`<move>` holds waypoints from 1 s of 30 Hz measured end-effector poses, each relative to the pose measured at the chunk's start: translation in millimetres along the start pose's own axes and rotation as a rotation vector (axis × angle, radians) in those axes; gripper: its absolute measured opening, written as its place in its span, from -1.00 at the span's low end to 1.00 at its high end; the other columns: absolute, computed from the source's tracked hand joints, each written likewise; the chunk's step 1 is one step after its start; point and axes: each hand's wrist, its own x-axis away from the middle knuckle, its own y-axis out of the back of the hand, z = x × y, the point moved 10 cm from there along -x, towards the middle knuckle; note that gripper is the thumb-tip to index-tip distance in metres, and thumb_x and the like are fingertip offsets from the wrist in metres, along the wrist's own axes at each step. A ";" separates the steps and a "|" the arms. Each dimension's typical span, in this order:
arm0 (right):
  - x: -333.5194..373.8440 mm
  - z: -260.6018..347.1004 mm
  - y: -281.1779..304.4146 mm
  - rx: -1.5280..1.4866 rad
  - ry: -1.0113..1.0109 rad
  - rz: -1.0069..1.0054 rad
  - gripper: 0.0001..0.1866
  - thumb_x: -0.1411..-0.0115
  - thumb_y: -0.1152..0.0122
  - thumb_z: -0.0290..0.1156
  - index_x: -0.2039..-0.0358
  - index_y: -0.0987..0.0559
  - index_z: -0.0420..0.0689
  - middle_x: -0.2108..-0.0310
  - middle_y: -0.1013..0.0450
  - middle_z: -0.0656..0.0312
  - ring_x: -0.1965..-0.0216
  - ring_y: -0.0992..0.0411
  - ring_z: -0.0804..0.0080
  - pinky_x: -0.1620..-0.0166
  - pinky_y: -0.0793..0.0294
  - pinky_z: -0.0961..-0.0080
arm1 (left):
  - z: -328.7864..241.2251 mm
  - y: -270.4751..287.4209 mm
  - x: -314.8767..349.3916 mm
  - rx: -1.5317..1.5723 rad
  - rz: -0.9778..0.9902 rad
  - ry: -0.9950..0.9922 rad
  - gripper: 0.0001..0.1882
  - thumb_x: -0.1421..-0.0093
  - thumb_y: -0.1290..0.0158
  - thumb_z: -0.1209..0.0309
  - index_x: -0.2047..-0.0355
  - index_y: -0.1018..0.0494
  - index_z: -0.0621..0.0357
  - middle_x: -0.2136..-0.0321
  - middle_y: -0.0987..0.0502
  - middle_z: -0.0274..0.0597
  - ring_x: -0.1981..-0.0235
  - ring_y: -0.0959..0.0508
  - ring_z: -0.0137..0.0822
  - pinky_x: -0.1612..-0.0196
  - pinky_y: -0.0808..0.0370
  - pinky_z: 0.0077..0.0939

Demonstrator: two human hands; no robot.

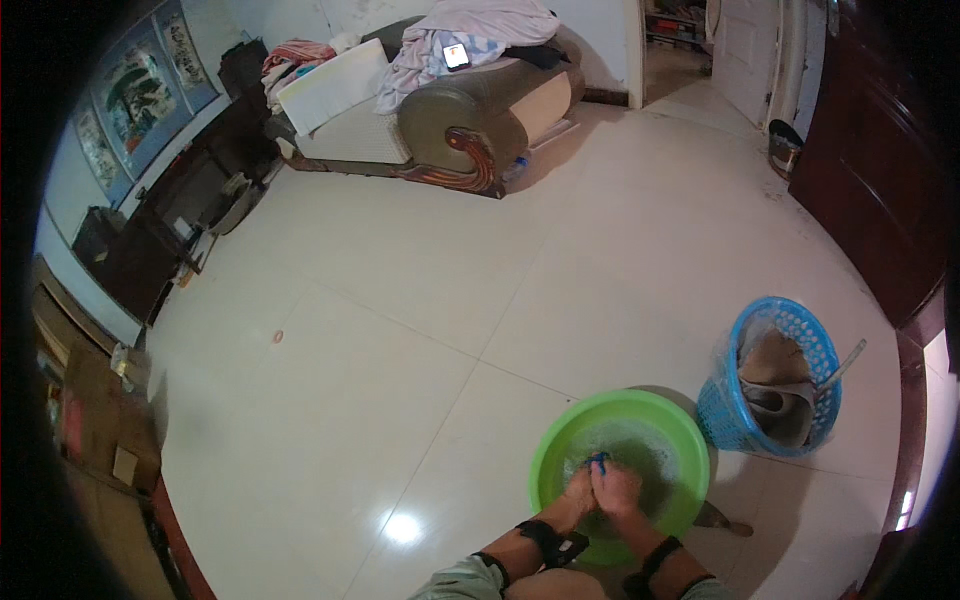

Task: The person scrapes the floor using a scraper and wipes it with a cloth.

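The person's left hand [579, 492] and right hand [617, 487] are pressed together, clenched on a small, crumpled, blue cloth-like item [598, 460] that pokes out just ahead of them, inside that round, lime-green plastic basin [690, 470] of cloudy, sudsy water [625, 437].

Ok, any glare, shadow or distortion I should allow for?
Head view: glare on the floor, left of the green basin; head view: shadow beside the blue basket; head view: black fisheye rim cuts off the dark door; head view: blue item at the right hand too small to identify.
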 end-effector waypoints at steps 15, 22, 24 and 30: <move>-1.9 -143.2 -31.8 -0.025 -0.360 0.112 -0.60 -0.06 -0.01 -0.26 0.16 -0.40 -0.27 0.26 -0.38 -0.08 0.20 -0.34 0.03 0.16 -0.32 0.25 | -47.4 13.3 30.2 -0.673 -0.352 0.014 -0.44 -0.14 0.12 0.08 -0.10 -0.08 0.02 -0.06 -0.16 -0.14 -0.08 -0.16 -0.15 0.01 -0.19 -0.06; -15.8 -130.6 -21.8 -0.328 -0.453 0.062 -0.69 0.15 -0.12 -0.31 0.70 -0.37 -0.35 0.65 -0.29 -0.08 0.59 -0.33 0.11 0.46 -0.28 0.20 | 2.1 103.0 -21.1 -1.138 0.290 -0.127 -0.38 -0.16 0.24 -0.04 -0.10 -0.09 0.09 -0.07 -0.17 -0.02 -0.01 -0.24 0.04 0.10 -0.18 0.26; 7.0 -146.8 -40.6 -0.580 -0.451 0.064 -0.73 0.15 -0.11 -0.32 0.55 -0.41 -0.31 0.64 -0.35 0.02 0.57 -0.33 0.30 0.43 -0.30 0.28 | 36.0 9.0 1.3 -0.402 0.069 0.273 -0.39 -0.15 0.32 -0.09 -0.01 -0.21 0.13 0.01 -0.28 -0.03 0.05 -0.31 -0.02 0.04 -0.20 0.11; 39.9 17.7 34.6 -0.394 0.227 -0.101 -0.78 0.06 -0.12 -0.32 0.63 -0.39 -0.22 0.62 -0.32 0.01 0.58 -0.30 0.05 0.49 -0.24 0.20 | -6.3 -2.6 17.6 -0.235 -0.198 0.115 -0.76 -0.21 0.17 0.26 0.31 -0.38 0.14 0.45 -0.46 -0.19 0.45 -0.44 -0.26 0.35 -0.43 -0.38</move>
